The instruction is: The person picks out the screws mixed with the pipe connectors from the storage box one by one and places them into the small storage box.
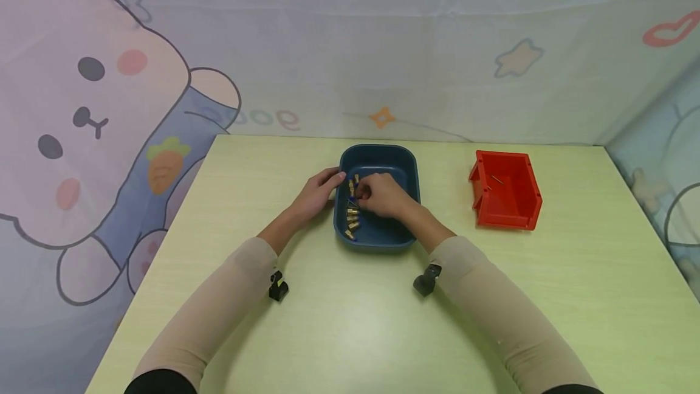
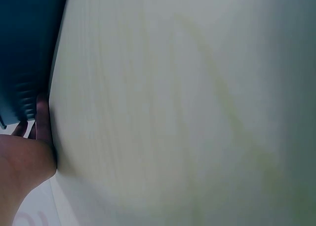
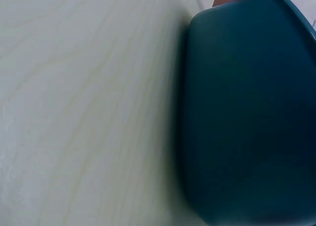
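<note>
A dark blue tray (image 1: 383,236) stands near the back of the table in the head view. Along its left side lie several small brass-coloured fittings (image 1: 352,219) with blue parts. My left hand (image 1: 319,192) grips the tray's left edge, thumb over the rim and fingers against the outer wall; the left wrist view shows these fingers (image 2: 43,119) from the side. My right hand (image 1: 383,195) reaches inside the tray, its bent fingers down among the fittings. Whether it pinches one I cannot tell. In the right wrist view the tray's outer wall (image 3: 247,112) hides this hand.
To the right of the tray, a red open-front bin (image 1: 505,217) sits on the table, with a couple of thin metal pieces (image 1: 496,180) inside. A pale wood table (image 1: 350,333) carries everything. Behind it hangs a cloth backdrop (image 1: 339,47) with cartoon prints.
</note>
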The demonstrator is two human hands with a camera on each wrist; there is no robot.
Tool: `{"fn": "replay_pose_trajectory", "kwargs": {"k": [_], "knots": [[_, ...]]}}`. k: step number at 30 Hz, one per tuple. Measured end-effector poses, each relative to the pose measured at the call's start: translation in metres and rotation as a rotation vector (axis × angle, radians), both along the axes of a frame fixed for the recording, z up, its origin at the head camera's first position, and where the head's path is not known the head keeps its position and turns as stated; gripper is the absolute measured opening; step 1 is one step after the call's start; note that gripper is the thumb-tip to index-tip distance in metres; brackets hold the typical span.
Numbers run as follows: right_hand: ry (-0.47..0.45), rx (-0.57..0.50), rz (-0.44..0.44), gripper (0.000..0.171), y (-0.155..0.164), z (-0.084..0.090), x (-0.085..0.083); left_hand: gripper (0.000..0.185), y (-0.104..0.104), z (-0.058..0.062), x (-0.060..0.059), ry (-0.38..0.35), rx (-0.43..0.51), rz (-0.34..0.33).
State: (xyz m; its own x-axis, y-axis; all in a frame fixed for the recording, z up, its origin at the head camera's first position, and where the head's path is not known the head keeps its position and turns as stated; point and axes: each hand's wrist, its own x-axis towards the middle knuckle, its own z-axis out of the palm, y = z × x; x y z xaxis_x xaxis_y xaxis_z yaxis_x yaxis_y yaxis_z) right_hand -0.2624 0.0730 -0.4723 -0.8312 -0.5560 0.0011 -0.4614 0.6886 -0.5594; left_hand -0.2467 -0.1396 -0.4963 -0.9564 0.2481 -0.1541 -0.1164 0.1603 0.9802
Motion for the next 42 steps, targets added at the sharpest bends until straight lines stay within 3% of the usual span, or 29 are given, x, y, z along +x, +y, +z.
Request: {"fn": "replay_pose_trajectory", "kwargs": {"k": [24, 36, 42], "knots": [[0.046, 0.04, -0.016, 0.011, 0.0016, -0.0001, -0.0002, 0.061, 0.0018, -0.0017, -0.0015, 0.003, 0.003, 0.02], [0.014, 0.06, -0.014, 0.014, 0.001, 0.0001, 0.0029, 0.062, 0.0011, -0.0018, -0.0007, 0.004, -0.006, 0.017], [0.059, 0.05, -0.011, 0.01, 0.0013, 0.001, 0.003, 0.062, 0.0011, -0.0006, 0.0005, 0.002, -0.007, 0.017]]}}
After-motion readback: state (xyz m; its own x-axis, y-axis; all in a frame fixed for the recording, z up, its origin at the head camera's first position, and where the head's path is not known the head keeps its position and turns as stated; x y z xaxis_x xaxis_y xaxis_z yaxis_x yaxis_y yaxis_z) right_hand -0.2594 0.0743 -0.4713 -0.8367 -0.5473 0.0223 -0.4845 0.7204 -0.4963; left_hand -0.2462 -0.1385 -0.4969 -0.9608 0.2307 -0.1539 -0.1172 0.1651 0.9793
